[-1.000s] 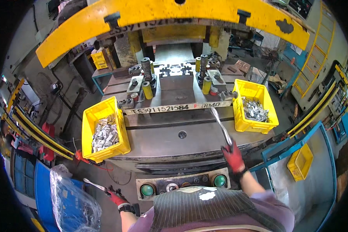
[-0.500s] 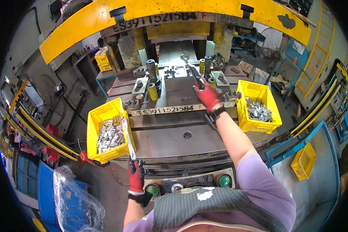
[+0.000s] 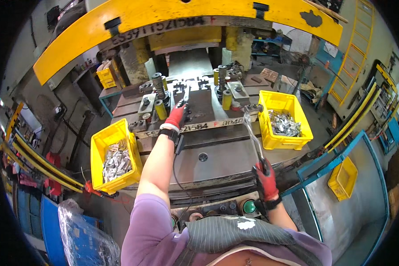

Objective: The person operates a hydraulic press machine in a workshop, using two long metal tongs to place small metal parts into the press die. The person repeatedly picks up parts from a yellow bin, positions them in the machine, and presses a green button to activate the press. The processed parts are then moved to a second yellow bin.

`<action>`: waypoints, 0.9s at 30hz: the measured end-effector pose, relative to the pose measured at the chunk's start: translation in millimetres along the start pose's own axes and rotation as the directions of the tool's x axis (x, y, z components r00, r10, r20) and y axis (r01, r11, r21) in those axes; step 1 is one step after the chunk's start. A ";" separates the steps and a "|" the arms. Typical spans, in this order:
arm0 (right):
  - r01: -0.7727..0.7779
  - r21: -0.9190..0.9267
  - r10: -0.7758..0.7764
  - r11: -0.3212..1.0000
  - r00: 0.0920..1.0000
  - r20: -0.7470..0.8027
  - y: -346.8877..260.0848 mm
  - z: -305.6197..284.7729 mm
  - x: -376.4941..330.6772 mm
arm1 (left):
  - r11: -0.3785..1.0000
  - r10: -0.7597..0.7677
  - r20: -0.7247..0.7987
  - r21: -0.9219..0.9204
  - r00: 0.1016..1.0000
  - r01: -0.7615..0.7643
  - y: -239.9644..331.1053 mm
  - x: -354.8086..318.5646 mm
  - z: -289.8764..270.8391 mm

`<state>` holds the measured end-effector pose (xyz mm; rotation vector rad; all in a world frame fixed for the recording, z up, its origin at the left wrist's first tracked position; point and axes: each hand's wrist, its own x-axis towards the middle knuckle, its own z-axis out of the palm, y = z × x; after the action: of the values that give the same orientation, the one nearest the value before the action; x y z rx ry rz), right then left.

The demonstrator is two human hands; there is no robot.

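Observation:
My left hand [image 3: 176, 117], in a red and black glove, reaches forward over the die and is closed on long metal tongs [image 3: 186, 94]. Their tip is at the bright, cut-out die face [image 3: 178, 84] between the guide posts; whether they grip a part cannot be told. Lower and to the right, my right hand [image 3: 266, 181], gloved alike, is closed round a second pair of metal tongs [image 3: 254, 139]. These point up and away, with their tip just left of the right yellow bin [image 3: 265, 141]. Small bent metal parts [image 3: 284, 123] lie in that bin.
A left yellow bin [image 3: 97, 170] holds more metal parts [image 3: 117, 162]. Dark and yellow posts [image 3: 160, 109] rise from the press bed [image 3: 181, 166]. The yellow press beam [image 3: 186, 11] spans above. A control panel with a green button [image 3: 249, 206] sits close to my body.
My left hand has moved forward from the left bin to the die with its tongs. My right hand has drawn back from the die towards me, beside the right bin. The view has shifted slightly.

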<state>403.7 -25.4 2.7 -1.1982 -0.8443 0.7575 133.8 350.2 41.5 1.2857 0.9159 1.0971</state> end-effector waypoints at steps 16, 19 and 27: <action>-0.104 -0.587 -0.186 0.803 0.892 -0.412 27.0 -131.0 75.7 | 0.939 -0.001 0.119 -0.340 0.993 0.041 83.4 -203.2 41.4; 0.000 -0.466 -0.208 0.885 0.895 -0.395 35.2 -124.0 73.3 | 0.964 -0.060 -0.015 -0.259 0.998 0.054 71.0 -273.1 10.4; 0.020 -0.526 -0.243 0.850 0.902 -0.357 97.8 -179.4 75.0 | 0.985 0.098 -0.550 -0.067 0.829 -0.161 62.6 -366.5 -90.4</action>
<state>591.0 -25.5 -108.2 -1.6811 -0.7812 0.1334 -53.9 18.1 71.2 0.9596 1.1765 1.6509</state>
